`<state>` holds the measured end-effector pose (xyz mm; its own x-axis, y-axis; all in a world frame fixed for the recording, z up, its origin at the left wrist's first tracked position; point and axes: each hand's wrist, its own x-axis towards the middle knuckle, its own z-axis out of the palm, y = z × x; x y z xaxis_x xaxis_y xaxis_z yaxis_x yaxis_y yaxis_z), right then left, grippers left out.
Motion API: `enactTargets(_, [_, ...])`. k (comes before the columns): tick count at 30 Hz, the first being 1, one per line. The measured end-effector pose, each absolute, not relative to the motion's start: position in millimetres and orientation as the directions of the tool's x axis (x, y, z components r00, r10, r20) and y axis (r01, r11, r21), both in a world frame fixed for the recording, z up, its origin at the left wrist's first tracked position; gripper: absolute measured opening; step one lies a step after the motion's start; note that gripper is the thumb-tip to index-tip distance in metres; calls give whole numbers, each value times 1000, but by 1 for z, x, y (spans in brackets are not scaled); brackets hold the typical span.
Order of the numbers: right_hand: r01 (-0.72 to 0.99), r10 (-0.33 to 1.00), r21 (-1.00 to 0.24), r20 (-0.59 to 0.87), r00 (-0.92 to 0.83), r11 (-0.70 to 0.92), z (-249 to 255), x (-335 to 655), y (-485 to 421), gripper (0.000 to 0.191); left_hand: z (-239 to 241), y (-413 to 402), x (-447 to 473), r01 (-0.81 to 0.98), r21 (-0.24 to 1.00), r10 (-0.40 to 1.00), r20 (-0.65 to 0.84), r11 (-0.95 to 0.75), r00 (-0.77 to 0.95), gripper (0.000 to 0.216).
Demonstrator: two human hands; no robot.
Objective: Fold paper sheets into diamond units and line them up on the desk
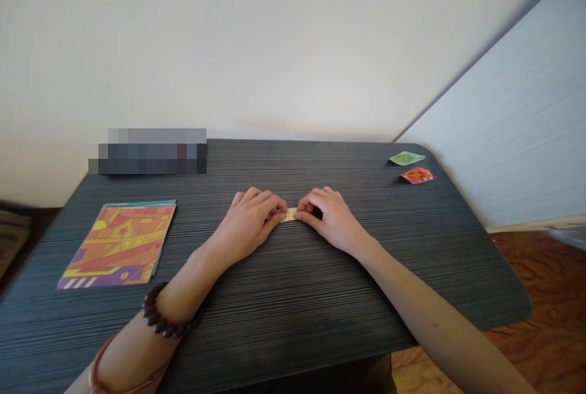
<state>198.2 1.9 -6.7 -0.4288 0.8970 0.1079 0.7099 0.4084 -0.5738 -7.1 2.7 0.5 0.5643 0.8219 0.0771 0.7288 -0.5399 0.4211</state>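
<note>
A small folded yellow paper piece (289, 215) lies on the dark striped table (293, 296), mostly hidden between my hands. My left hand (249, 217) rests knuckles-up on the table with its fingers curled and pressed on the paper's left end. My right hand (327, 214) mirrors it, its fingers pinched on the paper's right end. A beaded bracelet (167, 314) circles my left wrist.
A stack of colourful patterned paper sheets (119, 242) lies at the table's left. Two small folded paper shapes, one green (406, 158) and one orange-pink (418, 175), sit at the far right corner. A blurred dark object (149, 153) stands at the back left by the wall.
</note>
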Motion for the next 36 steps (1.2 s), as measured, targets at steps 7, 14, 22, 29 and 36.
enactTargets(7, [722, 906, -570, 100, -411, 391, -6, 195, 0, 14, -2, 4, -8, 729, 446, 830, 59, -519, 555, 20])
enactTargets(14, [738, 921, -569, 99, -377, 364, -7, 204, 5, 14, -2, 7, -10, 737, 457, 839, 38, -498, 543, 17])
enactTargets(22, [708, 898, -573, 126, -422, 413, -7, 213, 1, 20, -5, 4, -12, 718, 421, 817, 115, -555, 564, 21])
enactTargets(29, [609, 876, -657, 177, -449, 445, -10, 211, 2, 8, -3, 5, -14, 650, 567, 842, 161, -505, 514, 22])
enactTargets(36, [495, 925, -802, 177, -337, 334, -15, 214, 3, 22, -4, 8, -20, 619, 750, 951, 43, -233, 306, 30])
